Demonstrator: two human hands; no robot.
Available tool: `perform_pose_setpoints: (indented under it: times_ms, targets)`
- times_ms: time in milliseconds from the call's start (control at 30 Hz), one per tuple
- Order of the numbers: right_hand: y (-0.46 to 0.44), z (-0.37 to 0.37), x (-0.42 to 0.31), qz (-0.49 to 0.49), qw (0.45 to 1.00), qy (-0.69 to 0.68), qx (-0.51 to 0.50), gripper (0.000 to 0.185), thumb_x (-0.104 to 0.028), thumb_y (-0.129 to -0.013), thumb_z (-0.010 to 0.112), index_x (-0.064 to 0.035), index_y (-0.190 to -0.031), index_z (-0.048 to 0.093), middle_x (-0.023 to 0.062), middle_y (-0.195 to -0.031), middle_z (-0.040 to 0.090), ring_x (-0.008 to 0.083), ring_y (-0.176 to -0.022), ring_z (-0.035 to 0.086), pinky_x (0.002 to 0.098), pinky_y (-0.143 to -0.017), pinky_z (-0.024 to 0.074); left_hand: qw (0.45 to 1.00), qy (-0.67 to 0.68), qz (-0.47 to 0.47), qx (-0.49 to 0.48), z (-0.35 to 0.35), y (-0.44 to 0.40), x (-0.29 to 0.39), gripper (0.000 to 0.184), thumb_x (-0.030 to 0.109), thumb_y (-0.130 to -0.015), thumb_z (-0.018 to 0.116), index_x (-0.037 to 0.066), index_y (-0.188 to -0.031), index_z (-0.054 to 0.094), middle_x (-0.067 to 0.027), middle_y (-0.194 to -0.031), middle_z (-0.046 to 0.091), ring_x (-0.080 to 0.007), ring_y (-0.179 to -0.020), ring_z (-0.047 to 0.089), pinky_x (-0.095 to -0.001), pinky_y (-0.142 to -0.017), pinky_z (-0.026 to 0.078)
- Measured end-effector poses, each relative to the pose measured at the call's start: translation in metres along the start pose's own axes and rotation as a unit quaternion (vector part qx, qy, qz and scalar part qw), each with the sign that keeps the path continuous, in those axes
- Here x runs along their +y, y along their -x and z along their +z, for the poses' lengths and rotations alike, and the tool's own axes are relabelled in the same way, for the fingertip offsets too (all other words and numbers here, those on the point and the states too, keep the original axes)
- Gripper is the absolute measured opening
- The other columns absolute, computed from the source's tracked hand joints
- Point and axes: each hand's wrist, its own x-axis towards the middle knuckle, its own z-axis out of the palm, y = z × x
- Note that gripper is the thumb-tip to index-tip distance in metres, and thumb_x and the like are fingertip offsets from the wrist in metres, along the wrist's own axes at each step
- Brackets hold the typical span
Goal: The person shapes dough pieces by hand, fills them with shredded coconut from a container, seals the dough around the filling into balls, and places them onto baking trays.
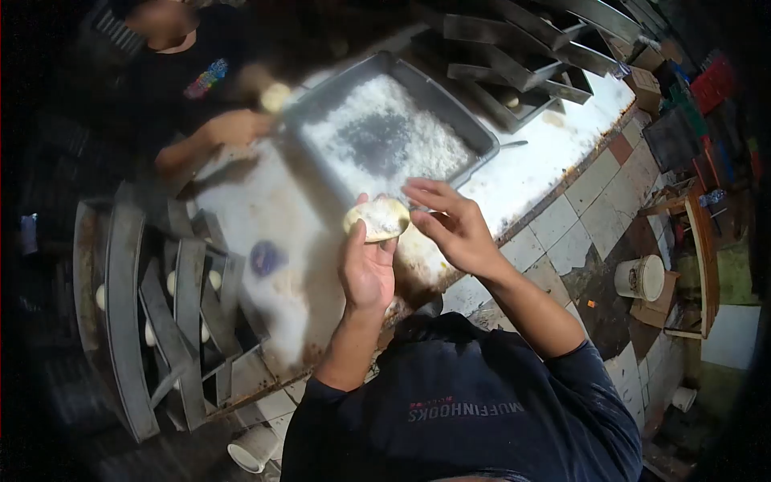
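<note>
In the head view, my left hand [369, 273] grips a flattened round of pale dough [393, 231] with white, crumbly stuff on its top. My thumb lies along its left edge and my fingers support it from below. Beside its right edge is my right hand [458, 229], with fingers apart and nothing visible in them; whether a fingertip touches the dough I cannot tell. Just beyond both hands a grey rectangular tub [309, 157] holds loose white powdery or shredded material [434, 136], thinner in the middle.
Across the white-dusted table [233, 193], a co-worker's hand [237, 128] is near another dough piece [275, 97]. Long metal pans [189, 297] with dough pieces are stacked at left, more metal pans [514, 72] at back right. A white bucket [640, 278] stands on the tiled floor.
</note>
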Motion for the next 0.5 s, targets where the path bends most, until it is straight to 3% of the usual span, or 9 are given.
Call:
perform_pose_setpoints:
  times_ms: [33, 133, 200, 267, 300, 333, 400, 433, 500]
  targets:
    - [0.011, 0.003, 0.007, 0.063, 0.998, -0.006, 0.022, 0.028, -0.013, -0.091, 0.066, 0.0039, -0.113, 0.067, 0.0188, -0.121, 0.058, 0.0197, -0.102, 0.062, 0.0288, -0.082, 0.0539, 1.0, 0.001, 0.006, -0.009, 0.002, 0.013, -0.002, 0.049, 0.021, -0.102, 0.04, -0.001, -0.144, 0.031, -0.0181, -0.139, 0.047, -0.026, -0.123, 0.052, -0.0373, -0.101, 0.046]
    - [0.053, 0.015, 0.006, 0.138, 0.963, -0.227, 0.035, 0.026, -0.014, -0.088, 0.069, 0.0067, -0.104, 0.07, 0.0176, -0.112, 0.059, 0.016, -0.082, 0.066, 0.0262, -0.072, 0.0552, 0.993, -0.085, 0.052, -0.063, -0.001, 0.056, -0.017, 0.053, 0.012, -0.098, 0.046, -0.004, -0.145, 0.029, -0.0174, -0.134, 0.049, -0.0222, -0.117, 0.053, -0.0353, -0.1, 0.044]
    - [0.083, 0.026, -0.009, -0.003, 0.995, -0.054, 0.08, 0.029, -0.015, -0.085, 0.072, 0.0073, -0.104, 0.069, 0.0169, -0.108, 0.061, 0.016, -0.077, 0.066, 0.0269, -0.068, 0.0558, 0.967, -0.22, 0.108, -0.064, -0.003, 0.09, -0.033, 0.055, 0.007, -0.097, 0.048, -0.004, -0.146, 0.026, -0.0157, -0.129, 0.05, -0.021, -0.112, 0.053, -0.0334, -0.097, 0.044]
    - [0.117, 0.038, -0.052, -0.094, 0.989, 0.091, 0.069, 0.031, -0.015, -0.08, 0.076, 0.0066, -0.1, 0.069, 0.0157, -0.105, 0.063, 0.0166, -0.07, 0.067, 0.0279, -0.062, 0.055, 0.9, -0.35, 0.237, -0.106, -0.006, 0.126, -0.046, 0.07, 0.009, -0.097, 0.049, -0.002, -0.151, 0.006, -0.0202, -0.139, 0.035, -0.0267, -0.116, 0.051, -0.0334, -0.095, 0.046]
    - [0.133, 0.041, -0.064, -0.119, 0.982, 0.126, 0.073, 0.027, -0.013, -0.08, 0.075, 0.0063, -0.098, 0.068, 0.0157, -0.102, 0.064, 0.0187, -0.07, 0.067, 0.0291, -0.062, 0.0548, 0.923, -0.316, 0.197, -0.099, 0.002, 0.15, -0.038, 0.076, 0.01, -0.096, 0.05, -0.003, -0.151, -0.001, -0.0224, -0.144, 0.027, -0.0286, -0.12, 0.049, -0.0347, -0.097, 0.045]
    - [0.149, 0.046, -0.071, -0.14, 0.974, 0.16, 0.076, 0.024, -0.011, -0.08, 0.074, 0.006, -0.096, 0.068, 0.0156, -0.1, 0.064, 0.0207, -0.071, 0.068, 0.0304, -0.062, 0.0546, 0.818, -0.512, 0.248, -0.084, -0.002, 0.17, -0.027, 0.074, 0.01, -0.097, 0.049, -0.004, -0.151, 0.001, -0.0233, -0.144, 0.03, -0.03, -0.122, 0.048, -0.0357, -0.098, 0.044]
    - [0.171, 0.057, -0.077, -0.28, 0.929, 0.199, 0.134, 0.017, -0.005, -0.08, 0.071, 0.0044, -0.093, 0.066, 0.0161, -0.096, 0.064, 0.0266, -0.076, 0.067, 0.0329, -0.063, 0.0542, 0.789, -0.534, 0.286, -0.102, -0.012, 0.198, -0.014, 0.071, 0.011, -0.097, 0.048, -0.005, -0.151, 0.004, -0.023, -0.141, 0.037, -0.0281, -0.121, 0.049, -0.0357, -0.099, 0.043]
    - [0.183, 0.058, -0.091, -0.309, 0.924, 0.192, 0.114, 0.014, -0.001, -0.081, 0.069, 0.0028, -0.094, 0.066, 0.0158, -0.095, 0.064, 0.0296, -0.08, 0.066, 0.0345, -0.067, 0.0542, 0.903, -0.33, 0.252, -0.111, 0.006, 0.223, -0.005, 0.073, 0.013, -0.096, 0.053, -0.005, -0.151, 0.007, -0.0215, -0.138, 0.044, -0.0254, -0.122, 0.048, -0.0357, -0.103, 0.039]
    - [0.203, 0.067, -0.103, -0.34, 0.93, 0.133, 0.046, 0.017, -0.001, -0.078, 0.071, 0.0019, -0.094, 0.067, 0.0145, -0.094, 0.065, 0.0288, -0.081, 0.066, 0.0344, -0.068, 0.0538, 0.923, -0.297, 0.224, -0.095, -0.008, 0.255, 0.02, 0.075, 0.029, -0.096, 0.056, -0.004, -0.15, 0.016, -0.0174, -0.14, 0.041, -0.023, -0.124, 0.046, -0.035, -0.106, 0.036]
